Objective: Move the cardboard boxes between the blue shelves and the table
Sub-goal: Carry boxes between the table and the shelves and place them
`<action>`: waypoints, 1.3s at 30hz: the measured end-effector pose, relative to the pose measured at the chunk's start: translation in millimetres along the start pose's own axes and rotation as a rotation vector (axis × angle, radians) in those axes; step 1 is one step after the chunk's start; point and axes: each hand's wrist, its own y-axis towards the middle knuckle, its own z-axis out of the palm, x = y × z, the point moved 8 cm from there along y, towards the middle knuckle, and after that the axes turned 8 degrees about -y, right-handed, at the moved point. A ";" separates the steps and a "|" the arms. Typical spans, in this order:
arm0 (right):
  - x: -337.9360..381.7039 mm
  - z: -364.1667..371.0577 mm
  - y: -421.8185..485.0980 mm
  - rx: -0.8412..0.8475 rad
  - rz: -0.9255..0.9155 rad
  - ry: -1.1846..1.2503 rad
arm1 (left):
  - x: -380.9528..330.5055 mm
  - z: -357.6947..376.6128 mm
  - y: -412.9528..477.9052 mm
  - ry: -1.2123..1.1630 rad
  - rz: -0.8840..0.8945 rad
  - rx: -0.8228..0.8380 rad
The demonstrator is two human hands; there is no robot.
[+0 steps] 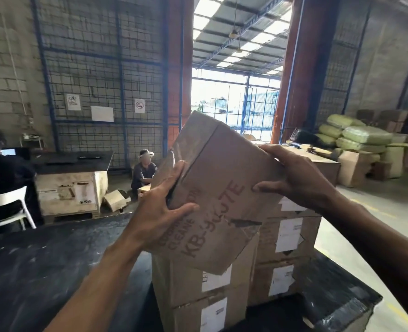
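A cardboard box is held up between both hands, tilted so its far end rises away and to the left, above the stacks on the table. It is plain brown corrugated board, rectangular, scuffed. A seam runs along its upper face, and clear glossy tape is wrinkled over the edge by the left fingers. A torn patch shows darker board below the right thumb.

Red printing runs lengthwise down the near face. "KB-" is followed by characters I cannot read for certain, ending in "UTE". A smaller line reading "CLEANE" is partly covered by the left hand.

That hand grips the box's left edge, fingers laid along the side and thumb spread across the printed face. The right hand clasps the opposite edge, fingers curled over it and thumb pressed on the face.

Directly under the hands stand stacked boxes of the same brown board, each with a white label whose print is too small to read. A second stack sits under the right hand. Both rest on a black table with a dull, streaked top.

Beyond the left hand a person crouches on the floor near a pale wooden crate. Blue wire-mesh framing carries a no-smoking sign. Beyond the right hand lie bulging green sacks.
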 end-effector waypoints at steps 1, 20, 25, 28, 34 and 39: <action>10.3 -1.8 6.9 -0.004 -0.036 0.006 | -3.4 3.8 2.6 0.012 0.014 0.022; 19.5 -13.9 31.7 0.036 -0.135 0.052 | 65.8 -5.3 -35.6 -0.138 -0.140 -0.079; 29.3 -8.6 33.8 0.035 -0.174 0.101 | 84.9 2.0 -55.8 -0.363 -0.240 -0.258; 37.1 -10.4 37.5 0.022 -0.185 0.136 | 79.6 3.8 -53.6 -0.468 -0.252 -0.320; 48.4 -7.2 38.6 -0.027 -0.221 0.252 | 70.2 -25.7 -57.8 -0.523 -0.189 -0.429; 31.9 26.4 40.4 -0.034 -0.154 0.458 | 65.6 -60.7 -64.7 -0.413 -0.143 -0.470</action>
